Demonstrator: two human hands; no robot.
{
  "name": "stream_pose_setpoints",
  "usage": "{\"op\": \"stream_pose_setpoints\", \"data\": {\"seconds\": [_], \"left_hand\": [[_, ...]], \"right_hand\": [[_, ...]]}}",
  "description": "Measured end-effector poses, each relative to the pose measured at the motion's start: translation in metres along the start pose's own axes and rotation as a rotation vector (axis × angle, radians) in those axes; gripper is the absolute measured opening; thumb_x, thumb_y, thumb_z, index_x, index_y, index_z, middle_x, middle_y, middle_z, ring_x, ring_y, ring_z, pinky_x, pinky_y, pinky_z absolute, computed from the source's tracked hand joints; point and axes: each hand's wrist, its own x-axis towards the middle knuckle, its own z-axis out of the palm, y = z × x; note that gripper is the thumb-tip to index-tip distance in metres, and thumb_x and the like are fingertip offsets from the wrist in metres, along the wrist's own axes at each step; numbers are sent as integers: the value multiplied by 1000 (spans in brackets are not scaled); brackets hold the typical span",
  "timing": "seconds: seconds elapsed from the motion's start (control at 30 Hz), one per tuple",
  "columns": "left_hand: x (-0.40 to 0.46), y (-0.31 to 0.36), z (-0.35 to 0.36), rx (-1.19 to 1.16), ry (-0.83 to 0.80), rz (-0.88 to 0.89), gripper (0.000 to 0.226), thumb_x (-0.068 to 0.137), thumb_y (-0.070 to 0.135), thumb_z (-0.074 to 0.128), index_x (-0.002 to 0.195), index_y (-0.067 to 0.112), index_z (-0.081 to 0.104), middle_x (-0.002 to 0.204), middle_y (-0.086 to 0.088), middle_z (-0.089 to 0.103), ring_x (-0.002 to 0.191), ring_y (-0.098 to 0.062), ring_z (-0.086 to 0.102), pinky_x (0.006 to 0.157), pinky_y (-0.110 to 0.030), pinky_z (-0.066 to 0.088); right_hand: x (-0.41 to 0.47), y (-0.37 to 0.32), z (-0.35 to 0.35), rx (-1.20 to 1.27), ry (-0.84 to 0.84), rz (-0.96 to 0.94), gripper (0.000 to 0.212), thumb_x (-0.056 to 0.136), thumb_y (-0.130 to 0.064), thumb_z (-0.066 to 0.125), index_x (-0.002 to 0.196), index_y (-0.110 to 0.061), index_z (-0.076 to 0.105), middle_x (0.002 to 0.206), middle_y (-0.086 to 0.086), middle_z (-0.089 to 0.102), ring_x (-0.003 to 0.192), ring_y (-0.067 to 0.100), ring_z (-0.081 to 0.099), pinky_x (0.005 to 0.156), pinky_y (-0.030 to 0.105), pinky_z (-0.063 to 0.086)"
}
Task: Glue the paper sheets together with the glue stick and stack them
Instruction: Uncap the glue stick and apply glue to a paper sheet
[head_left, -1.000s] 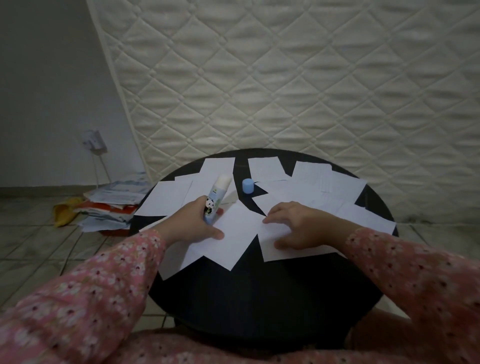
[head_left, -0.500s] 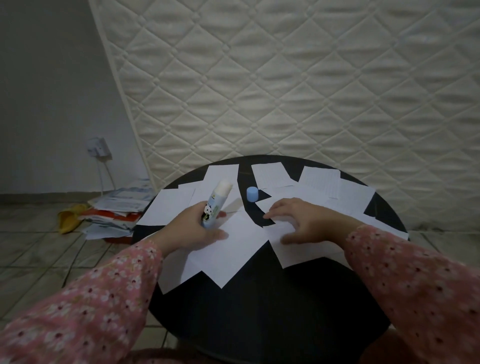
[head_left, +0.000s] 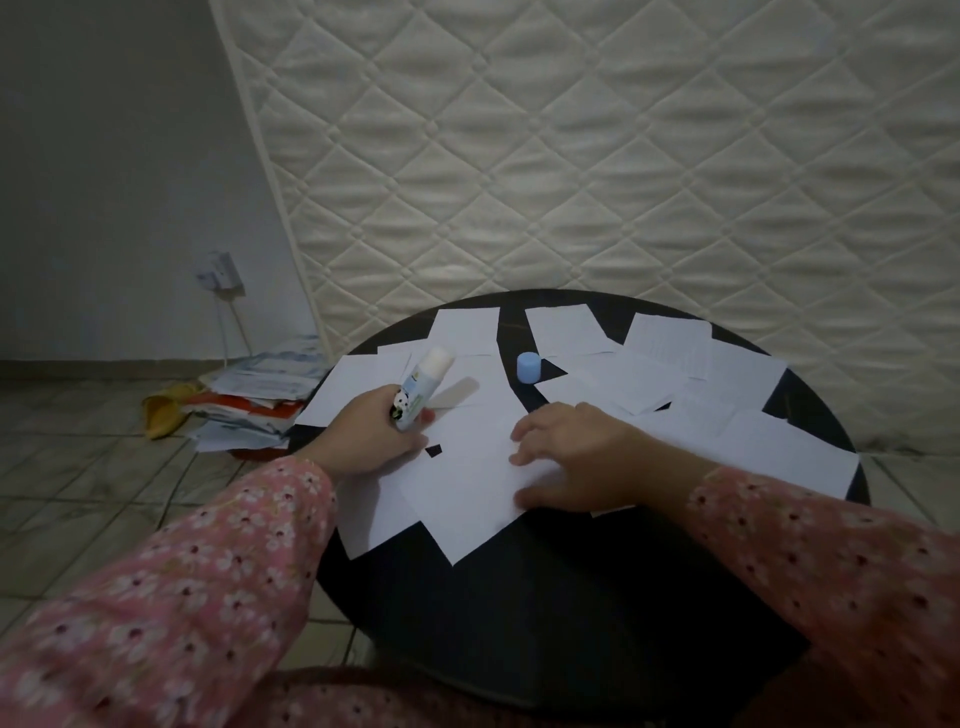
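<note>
Left hand (head_left: 371, 439) grips the glue stick (head_left: 422, 387) round its lower barrel, fingers curled about it, white tip uncapped and tilted up and away from the paper. I read this as a parked hold: glue kept off the sheets while the other hand works. Heel of the left hand rests on the near sheet (head_left: 457, 483), probably to pin it.

Right hand (head_left: 576, 460) lies palm down on the same sheet where it overlaps the next one, fingers (head_left: 524, 436) spread and only slightly bent, holding nothing. Judgement: it is pressing or sliding 2 sheets into register, the joining step, not yet a tidy stack.

Blue cap (head_left: 529, 367) stands upright on the desk (head_left: 571, 613) beyond both hands, between the sheets, kept within reach for recapping.

The other sheets (head_left: 670, 364) lie fanned over the far half of the desk, overlapping loosely.

Hard to make out:
- Light is dim; I see no glue sheen on any sheet, so I cannot tell which faces are coated.
- Sheet count unclear; edges merge where white lies on white.
- The right palm hides the seam beneath it.
- Left thumb mostly hidden behind the stick.
- Faint print on 1 or 2 far sheets, unreadable.
- Near desk edge and my lap fall into shadow.
</note>
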Motion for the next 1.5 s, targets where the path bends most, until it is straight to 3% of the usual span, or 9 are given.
{"op": "stream_pose_setpoints", "data": {"seconds": [0.13,0.27,0.43,0.53,0.63,1.0,1.27,1.4,1.5], "left_hand": [[0,2,3,8,13,19,33,79,30,76,108,19,64,103,3,63,95,-15,58,78,-25,40],[-1,7,5,6,12,41,34,79,32,76,107,18,63,102,5,65,91,-12,58,76,-24,41],[1,6,6,31,22,47,37,77,30,78,107,19,61,101,7,63,90,-11,56,71,-21,38],[1,8,7,37,41,60,35,76,31,78,105,18,63,96,8,61,89,-12,57,67,-20,39],[0,15,11,-14,72,95,29,79,33,75,103,20,64,96,6,64,88,-12,60,74,-28,46],[6,30,28,14,21,76,38,76,36,77,105,20,58,105,5,66,90,-13,61,80,-32,51],[7,35,21,17,34,62,38,74,42,78,101,21,60,99,5,64,88,-14,59,72,-28,47],[-5,57,21,-139,-39,70,40,64,46,84,92,25,63,88,9,66,79,-14,65,61,-23,49],[-15,68,26,-82,-175,85,48,62,41,87,98,25,60,93,15,64,81,-13,66,62,-27,55]], "right_hand": [[-4,10,5,110,73,-72,20,90,-34,62,107,-26,69,137,-11,48,127,3,40,108,35,34],[-15,21,11,146,147,-148,35,86,-31,68,121,-27,63,128,-13,58,121,0,48,107,24,36],[-19,20,6,117,117,-174,39,83,-44,68,118,-28,64,110,-12,60,101,2,54,88,7,37],[-22,21,11,101,162,-150,41,87,-51,56,120,-28,63,114,-8,60,103,5,53,91,23,43],[-22,26,15,45,177,-60,48,90,-45,57,134,-27,54,137,-6,48,125,10,42,101,38,39],[-36,34,14,169,78,-3,53,88,-46,62,137,-26,52,151,-8,36,138,5,30,115,31,25],[-44,43,14,207,126,-15,49,85,-49,64,128,-26,58,147,-9,38,134,6,36,108,18,26],[-50,52,8,66,162,0,52,86,-45,64,135,-30,51,145,-7,40,135,8,32,107,33,27],[-49,58,9,19,80,158,65,82,-54,63,140,-39,39,150,-7,30,139,10,23,108,37,21]]}}
